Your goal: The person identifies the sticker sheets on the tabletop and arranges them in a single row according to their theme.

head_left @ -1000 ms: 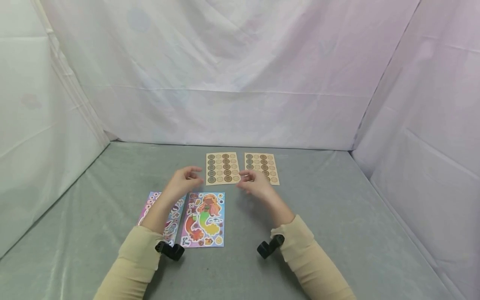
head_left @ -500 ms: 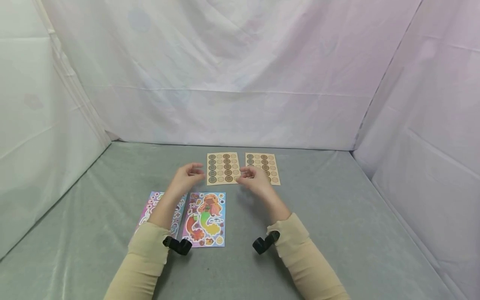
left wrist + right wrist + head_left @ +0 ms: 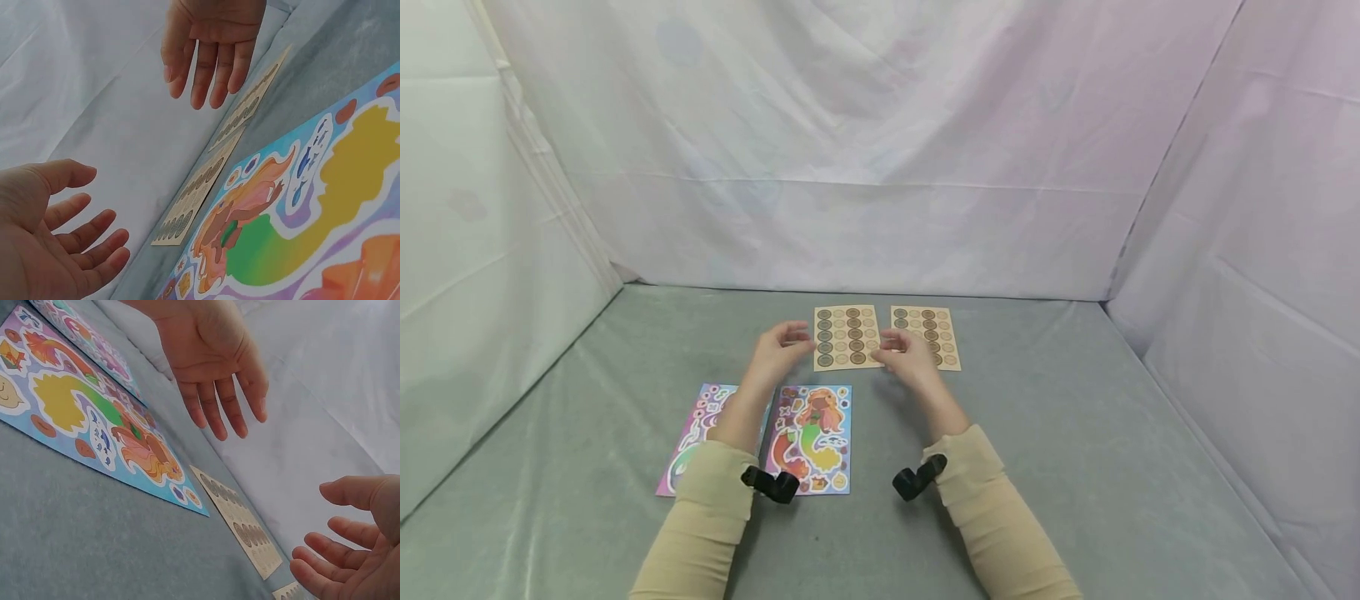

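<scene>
Two tan sheets printed with rows of round stickers lie at the back of the table: the left one (image 3: pixel 847 337) and the right one (image 3: pixel 942 323). My left hand (image 3: pixel 777 350) is held over the table at the left sheet's left side, fingers relaxed. Facing it, my right hand (image 3: pixel 912 360) hovers between the tan sheets and hides part of the right one. Both palms turn inward with nothing in them, as the left wrist view shows for the left hand (image 3: pixel 59 231) and the right hand (image 3: pixel 219 37). A mermaid sticker sheet (image 3: pixel 812 433) lies nearer, below the left hand.
Beside the mermaid sheet lies another colourful sticker sheet (image 3: pixel 700 421), partly covered by my left forearm. A grey cloth (image 3: pixel 1075 450) covers the table. White curtains (image 3: pixel 880 225) enclose the back and sides. Each wrist carries a black camera mount.
My left hand has shifted slightly right and forward, and the forearms have drawn closer together. More of the far-left sticker sheet's left side shows. The sheets have stayed in place.
</scene>
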A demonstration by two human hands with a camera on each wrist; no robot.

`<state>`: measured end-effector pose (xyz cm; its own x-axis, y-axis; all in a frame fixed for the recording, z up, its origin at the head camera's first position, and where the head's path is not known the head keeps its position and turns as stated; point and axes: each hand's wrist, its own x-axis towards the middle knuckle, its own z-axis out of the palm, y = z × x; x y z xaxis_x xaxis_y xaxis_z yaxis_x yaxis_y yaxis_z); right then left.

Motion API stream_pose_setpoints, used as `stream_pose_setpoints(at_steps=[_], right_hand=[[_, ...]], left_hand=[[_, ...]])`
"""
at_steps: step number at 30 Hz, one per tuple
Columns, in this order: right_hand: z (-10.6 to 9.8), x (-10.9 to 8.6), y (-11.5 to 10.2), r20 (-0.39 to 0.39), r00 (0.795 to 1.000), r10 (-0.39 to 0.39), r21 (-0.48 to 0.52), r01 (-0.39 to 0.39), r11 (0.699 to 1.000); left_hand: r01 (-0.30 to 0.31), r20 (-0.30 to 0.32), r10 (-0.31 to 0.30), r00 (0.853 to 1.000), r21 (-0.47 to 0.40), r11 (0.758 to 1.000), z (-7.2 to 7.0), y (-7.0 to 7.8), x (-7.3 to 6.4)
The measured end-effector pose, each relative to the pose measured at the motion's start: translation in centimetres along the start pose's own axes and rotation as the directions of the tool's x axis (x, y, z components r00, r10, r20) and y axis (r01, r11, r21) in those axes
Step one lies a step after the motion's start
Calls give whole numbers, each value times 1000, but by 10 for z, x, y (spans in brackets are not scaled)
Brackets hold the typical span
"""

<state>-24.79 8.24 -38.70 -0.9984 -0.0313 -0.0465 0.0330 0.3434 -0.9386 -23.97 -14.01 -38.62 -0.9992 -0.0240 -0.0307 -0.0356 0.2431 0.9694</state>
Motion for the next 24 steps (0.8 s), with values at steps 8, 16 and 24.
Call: stream_pose_setpoints(at_steps=[8, 16, 24], right_hand=[[6, 4, 9, -38, 999, 4, 67, -1, 998], [12, 2, 16, -45, 999, 9, 126, -4, 992], [17, 3, 19, -45, 998, 35, 134, -29, 991]], left_hand=[[6, -53, -9, 999, -61, 998, 6, -6, 4], [54, -47, -58, 997, -96, 994, 9, -12, 7], [100, -44, -105, 994, -103, 990, 10, -18, 8]])
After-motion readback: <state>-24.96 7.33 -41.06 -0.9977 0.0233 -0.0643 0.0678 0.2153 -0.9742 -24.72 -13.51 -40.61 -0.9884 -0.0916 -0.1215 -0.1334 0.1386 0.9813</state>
